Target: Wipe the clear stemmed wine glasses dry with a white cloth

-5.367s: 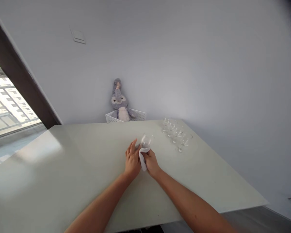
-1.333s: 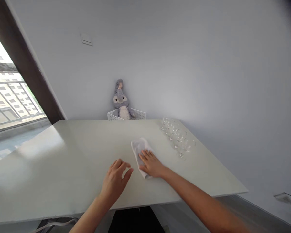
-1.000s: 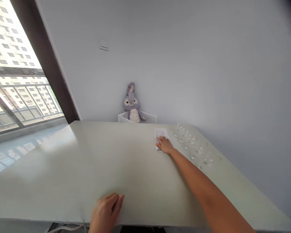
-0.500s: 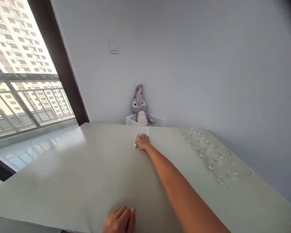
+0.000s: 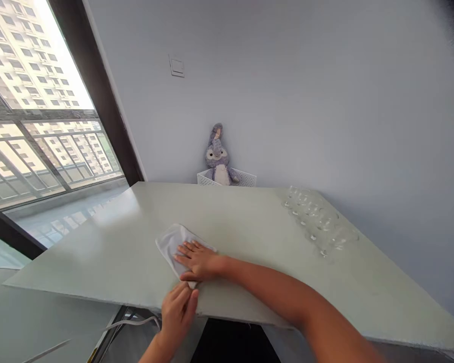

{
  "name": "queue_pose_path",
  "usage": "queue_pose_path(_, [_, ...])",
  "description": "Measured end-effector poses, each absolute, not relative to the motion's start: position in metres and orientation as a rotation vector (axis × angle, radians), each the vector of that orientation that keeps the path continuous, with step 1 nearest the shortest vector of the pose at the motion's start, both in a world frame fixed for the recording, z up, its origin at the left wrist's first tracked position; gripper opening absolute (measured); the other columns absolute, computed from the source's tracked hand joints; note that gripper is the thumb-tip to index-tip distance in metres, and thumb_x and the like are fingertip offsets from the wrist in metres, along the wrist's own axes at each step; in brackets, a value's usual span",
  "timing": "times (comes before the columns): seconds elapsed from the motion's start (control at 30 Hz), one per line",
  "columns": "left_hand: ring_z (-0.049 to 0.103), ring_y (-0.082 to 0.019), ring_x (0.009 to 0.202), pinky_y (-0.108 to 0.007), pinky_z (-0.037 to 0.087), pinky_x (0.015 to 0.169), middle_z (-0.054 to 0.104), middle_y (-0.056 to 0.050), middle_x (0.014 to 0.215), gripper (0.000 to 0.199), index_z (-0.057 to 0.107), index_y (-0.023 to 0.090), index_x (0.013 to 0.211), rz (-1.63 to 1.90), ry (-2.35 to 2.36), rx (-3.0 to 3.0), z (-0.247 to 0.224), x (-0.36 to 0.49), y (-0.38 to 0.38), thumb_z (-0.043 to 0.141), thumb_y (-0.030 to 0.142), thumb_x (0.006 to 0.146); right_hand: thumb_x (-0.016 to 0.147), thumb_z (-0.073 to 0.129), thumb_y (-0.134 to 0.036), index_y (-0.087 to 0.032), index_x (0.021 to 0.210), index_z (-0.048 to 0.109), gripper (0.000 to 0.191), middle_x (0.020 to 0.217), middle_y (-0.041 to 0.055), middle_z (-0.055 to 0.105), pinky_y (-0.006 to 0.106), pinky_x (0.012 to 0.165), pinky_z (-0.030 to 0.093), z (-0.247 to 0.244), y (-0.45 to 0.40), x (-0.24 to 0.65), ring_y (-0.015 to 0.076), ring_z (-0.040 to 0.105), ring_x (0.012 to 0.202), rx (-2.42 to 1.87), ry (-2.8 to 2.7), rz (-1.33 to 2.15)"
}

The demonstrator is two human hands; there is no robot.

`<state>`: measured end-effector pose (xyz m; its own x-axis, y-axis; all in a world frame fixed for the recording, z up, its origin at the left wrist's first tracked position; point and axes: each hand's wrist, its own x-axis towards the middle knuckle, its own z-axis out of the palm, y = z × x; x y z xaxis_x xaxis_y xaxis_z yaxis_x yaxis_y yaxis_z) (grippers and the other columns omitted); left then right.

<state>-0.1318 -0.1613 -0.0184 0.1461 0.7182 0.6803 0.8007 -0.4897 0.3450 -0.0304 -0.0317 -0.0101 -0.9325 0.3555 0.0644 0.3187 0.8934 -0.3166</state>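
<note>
A white cloth (image 5: 170,242) lies spread on the pale tabletop (image 5: 245,217), left of the middle. My right hand (image 5: 196,261) rests flat on it with the fingers apart, pressing on its right part. At the table's front edge my left hand (image 5: 178,307) is closed, with its fingers curled. The left knuckles sit right beside the cloth's near corner; whether the fingers hold anything is hidden.
Several clear glass-like round pieces (image 5: 321,217) stand in rows at the table's right. Behind the table, a plush toy (image 5: 221,156) sits in a white perforated basket (image 5: 245,178). A pale cable (image 5: 132,321) hangs below the front edge. A window (image 5: 53,151) is at left.
My right hand has slid the cloth from the far edge toward me and left, and the cloth is more spread out. My closed left hand is now beside it. The view has shifted.
</note>
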Motion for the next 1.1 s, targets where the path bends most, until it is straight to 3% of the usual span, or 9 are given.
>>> queue_pose_path(0.13, [0.055, -0.017, 0.083, -0.030, 0.043, 0.074, 0.061, -0.006, 0.086, 0.016, 0.057, 0.019, 0.090, -1.076, -1.642, -2.362, 0.002, -0.149, -0.150, 0.044, 0.024, 0.082, 0.081, 0.042, -0.052, -0.020, 0.134, 0.029, 0.063, 0.143, 0.0082, 0.020, 0.042, 0.106, 0.008, 0.003, -0.064, 0.049, 0.0248, 0.012, 0.131, -0.439, -2.927, 0.520])
queue_pose_path(0.23, [0.043, -0.023, 0.115, -0.037, 0.037, 0.092, 0.051, -0.006, 0.121, 0.032, 0.051, 0.026, 0.113, -0.810, -1.595, -2.434, 0.008, -0.155, -0.133, 0.043, 0.030, 0.082, 0.075, 0.055, -0.047, -0.023, 0.123, 0.047, 0.054, 0.134, 0.0071, 0.039, 0.039, 0.103, 0.020, 0.014, -0.077, 0.106, 0.0236, 0.028, 0.125, -0.557, -2.832, 0.597])
queue_pose_path(0.33, [0.034, -0.022, 0.123, -0.039, 0.035, 0.096, 0.040, -0.003, 0.133, 0.037, 0.047, 0.028, 0.120, -0.643, -1.525, -2.544, 0.005, -0.153, -0.119, 0.039, 0.030, 0.084, 0.080, 0.051, -0.038, -0.023, 0.103, 0.062, 0.029, 0.106, 0.0059, 0.060, 0.034, 0.090, 0.038, 0.022, -0.095, 0.152, 0.0184, 0.051, 0.102, -0.876, -2.564, 0.586])
queue_pose_path(0.4, [0.033, -0.021, 0.124, -0.038, 0.035, 0.097, 0.037, -0.002, 0.135, 0.040, 0.042, 0.028, 0.124, -0.595, -1.492, -2.597, 0.002, -0.149, -0.113, 0.037, 0.029, 0.084, 0.085, 0.045, -0.033, -0.022, 0.092, 0.065, 0.023, 0.088, 0.0047, 0.063, 0.031, 0.078, 0.044, 0.023, -0.113, 0.173, 0.0158, 0.055, 0.086, -1.067, -2.374, 0.523])
queue_pose_path(0.5, [0.032, -0.020, 0.124, -0.038, 0.034, 0.098, 0.035, -0.001, 0.137, 0.042, 0.040, 0.028, 0.126, -0.550, -1.441, -2.666, 0.000, -0.143, -0.105, 0.035, 0.025, 0.084, 0.087, 0.042, -0.027, -0.022, 0.092, 0.063, 0.023, 0.083, 0.0041, 0.059, 0.026, 0.069, 0.045, 0.018, -0.144, 0.187, 0.0136, 0.054, 0.077, -1.119, -2.282, 0.474])
queue_pose_path(0.67, [0.040, -0.020, 0.119, -0.037, 0.037, 0.097, 0.042, -0.001, 0.132, 0.037, 0.049, 0.026, 0.118, -0.523, -1.402, -2.765, -0.004, -0.139, -0.090, 0.033, 0.026, 0.085, 0.085, 0.043, -0.018, -0.023, 0.107, 0.057, 0.026, 0.081, 0.0044, 0.056, 0.028, 0.067, 0.040, 0.004, -0.171, 0.174, 0.0137, 0.050, 0.072, -1.049, -2.400, 0.229])
queue_pose_path(0.8, [0.048, -0.018, 0.111, -0.035, 0.040, 0.096, 0.048, -0.001, 0.126, 0.034, 0.056, 0.025, 0.110, -0.615, -1.473, -2.787, -0.014, -0.141, -0.086, 0.034, 0.032, 0.085, 0.082, 0.046, -0.014, -0.024, 0.100, 0.061, 0.025, 0.075, 0.0025, 0.053, 0.027, 0.063, 0.037, -0.004, -0.168, 0.156, 0.0125, 0.046, 0.067, -1.052, -2.462, 0.101])
queue_pose_path(0.93, [0.052, -0.017, 0.107, -0.032, 0.040, 0.094, 0.055, -0.001, 0.119, 0.033, 0.061, 0.024, 0.100, -0.703, -1.524, -2.812, -0.015, -0.144, -0.085, 0.034, 0.035, 0.085, 0.080, 0.049, -0.014, -0.023, 0.089, 0.066, 0.021, 0.074, 0.0017, 0.051, 0.024, 0.062, 0.037, -0.003, -0.156, 0.152, 0.0112, 0.047, 0.066, -1.044, -2.373, 0.247])
queue_pose_path(1.1, [0.054, -0.017, 0.100, -0.032, 0.042, 0.088, 0.060, -0.003, 0.107, 0.031, 0.059, 0.021, 0.091, -0.858, -1.609, -2.753, 0.021, -0.141, -0.076, 0.032, 0.035, 0.085, 0.078, 0.045, -0.011, -0.024, 0.092, 0.065, 0.028, 0.078, 0.0007, 0.051, 0.021, 0.059, 0.040, 0.030, -0.126, 0.169, 0.0094, 0.050, 0.066, -1.074, -2.005, 0.509])
